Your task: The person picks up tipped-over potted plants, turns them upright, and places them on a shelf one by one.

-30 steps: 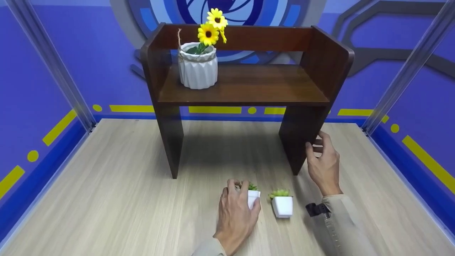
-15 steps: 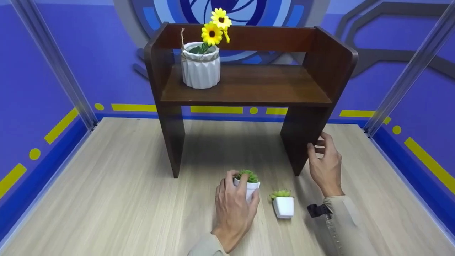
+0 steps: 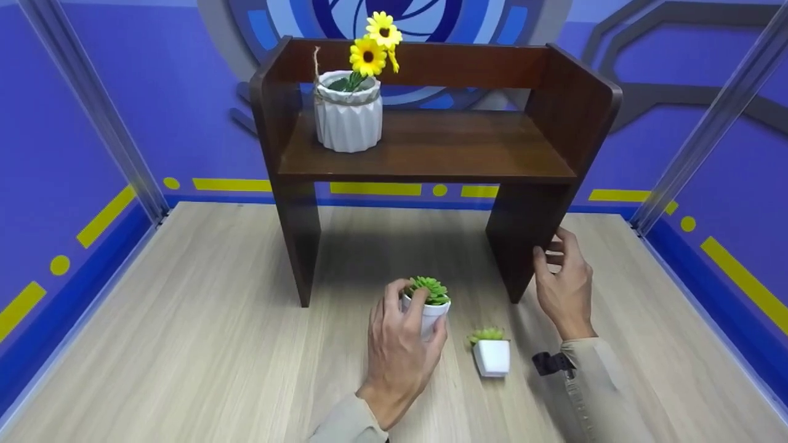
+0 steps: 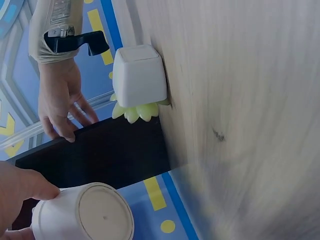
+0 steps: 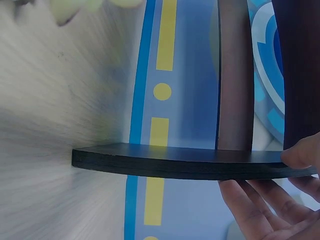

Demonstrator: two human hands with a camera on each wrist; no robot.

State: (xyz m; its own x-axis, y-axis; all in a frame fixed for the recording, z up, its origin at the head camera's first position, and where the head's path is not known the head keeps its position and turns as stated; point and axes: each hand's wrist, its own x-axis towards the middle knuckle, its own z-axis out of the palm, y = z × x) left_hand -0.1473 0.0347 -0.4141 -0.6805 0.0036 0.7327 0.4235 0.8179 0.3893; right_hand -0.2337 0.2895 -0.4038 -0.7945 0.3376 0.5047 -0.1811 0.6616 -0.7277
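Observation:
My left hand [image 3: 397,347] grips a small round white pot with a green succulent [image 3: 435,312], fingers over the rim and thumb at its side. In the left wrist view the pot's flat base [image 4: 106,215] shows, raised off the table. My right hand [image 3: 565,288] holds the edge of the right side panel [image 5: 175,166] of a dark brown wooden shelf [image 3: 443,144], thumb on one face and fingers on the other. Between the hands, a square white pot with a pale green succulent [image 3: 492,358] lies on its side on the table.
A white fluted pot [image 3: 348,123] with yellow flowers [image 3: 368,56] and twine stands at the left of the shelf board. The shelf stands on a light wood table [image 3: 203,320]. Blue patterned walls [image 3: 68,123] enclose the table at the back and sides.
My left hand has lifted the round succulent pot and carried it away from me, towards the shelf. The right hand keeps its hold on the side panel.

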